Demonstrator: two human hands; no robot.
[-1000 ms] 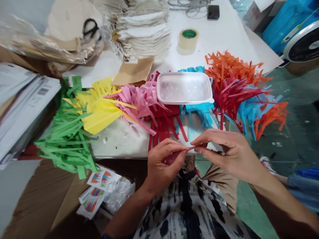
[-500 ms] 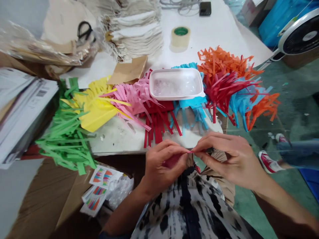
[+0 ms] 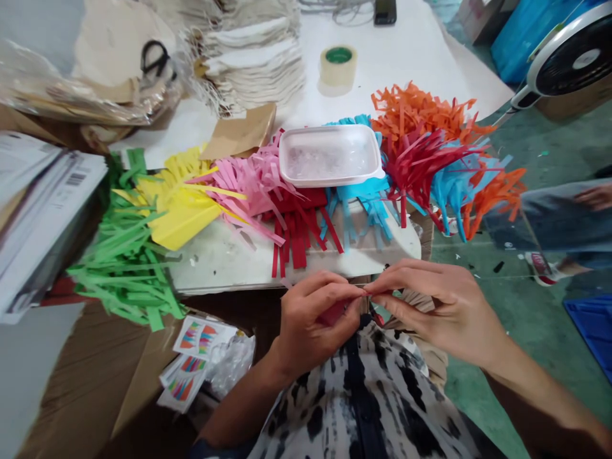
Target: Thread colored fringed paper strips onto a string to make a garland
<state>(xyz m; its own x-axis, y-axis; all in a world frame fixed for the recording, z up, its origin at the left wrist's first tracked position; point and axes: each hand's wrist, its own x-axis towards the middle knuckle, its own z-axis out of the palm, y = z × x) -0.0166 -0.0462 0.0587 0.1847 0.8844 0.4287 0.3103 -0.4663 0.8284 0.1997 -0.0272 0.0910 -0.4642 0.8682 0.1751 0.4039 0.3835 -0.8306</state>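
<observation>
My left hand (image 3: pixel 313 325) is closed in a pinch around a pink piece (image 3: pixel 333 313) that looks like tissue paper, mostly hidden inside the curled fingers. The fingertips of my right hand (image 3: pixel 442 306) meet those of the left and pinch the thin pink end between them. Both hands are held in front of my body, just off the table's front edge. Beyond them lie fringed paper tassels: green (image 3: pixel 129 268), yellow (image 3: pixel 184 217), pink (image 3: pixel 248 182), dark red (image 3: pixel 301 220), light blue (image 3: pixel 366 197) and orange (image 3: pixel 421 115). On top of them rests a white plastic tub (image 3: pixel 332 175).
Behind the tassels stand a tape roll (image 3: pixel 338 67) and stacked off-white bags (image 3: pixel 262 57). Black-handled scissors (image 3: pixel 155 58) lie at the back left on plastic-wrapped material. Printed cards (image 3: pixel 198 338) sit in a carton below. A fan (image 3: pixel 571 60) and another person's leg (image 3: pixel 549 217) are at right.
The view has shifted slightly, so the table things sit a little further left. My hands keep the same pinch, with hardly any movement. The other person at right has moved further into view.
</observation>
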